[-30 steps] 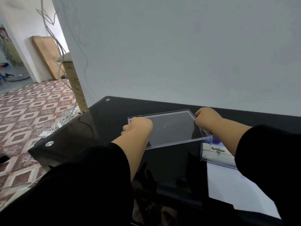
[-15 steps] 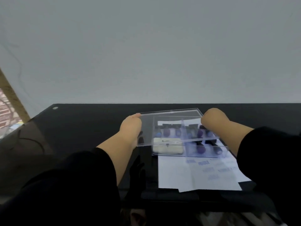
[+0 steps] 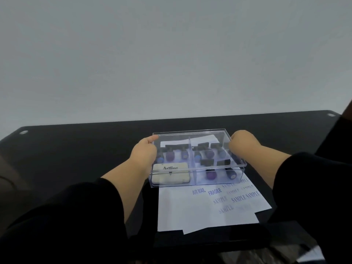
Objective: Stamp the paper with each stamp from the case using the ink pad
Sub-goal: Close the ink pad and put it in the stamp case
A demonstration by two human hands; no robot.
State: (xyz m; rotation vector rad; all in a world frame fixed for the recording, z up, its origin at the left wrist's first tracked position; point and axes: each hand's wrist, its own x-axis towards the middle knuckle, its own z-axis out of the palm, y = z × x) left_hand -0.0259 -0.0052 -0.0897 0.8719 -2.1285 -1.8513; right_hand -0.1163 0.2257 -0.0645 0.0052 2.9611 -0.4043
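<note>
A black glass surface [image 3: 85, 149] stands against a plain grey wall. A clear case [image 3: 197, 159] sits at its centre on the far end of the paper [image 3: 190, 208]. The lid [image 3: 190, 135] lies on the case. The left hand [image 3: 145, 152] grips the left side of the case; the right hand [image 3: 242, 143] grips the right side. Stamps [image 3: 210, 174] and ink pad [image 3: 170, 174] are inside. The paper carries AIR MAIL, FRAGILE and SAMPLE prints, so stamping appears finished; little seems to remain.
</note>
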